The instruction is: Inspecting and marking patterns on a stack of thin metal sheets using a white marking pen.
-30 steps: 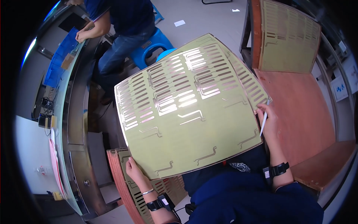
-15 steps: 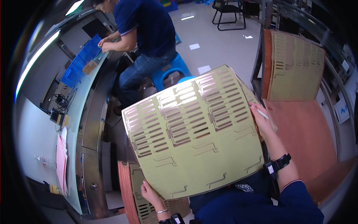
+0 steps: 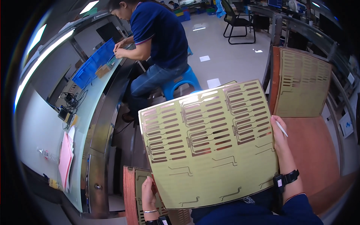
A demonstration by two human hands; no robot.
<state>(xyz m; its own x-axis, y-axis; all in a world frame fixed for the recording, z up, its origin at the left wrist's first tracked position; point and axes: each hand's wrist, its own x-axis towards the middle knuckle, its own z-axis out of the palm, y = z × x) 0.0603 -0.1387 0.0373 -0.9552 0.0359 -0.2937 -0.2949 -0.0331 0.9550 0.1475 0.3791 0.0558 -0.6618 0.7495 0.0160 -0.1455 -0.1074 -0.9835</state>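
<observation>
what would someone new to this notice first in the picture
The big yellow-green panel with rows of shiny metallic strips, filling the middle, between the left hand at its lower left edge and the right hand, which holds a white pen-like stick, at its right edge. Next, the co-worker on a blue stool at upper left, and a similar panel propped up at the right.

Grn panel (image 3: pixel 210 165) (shiny-traced) | held, tilted | slim wht stick (image 3: pixel 282 129) just R
</observation>
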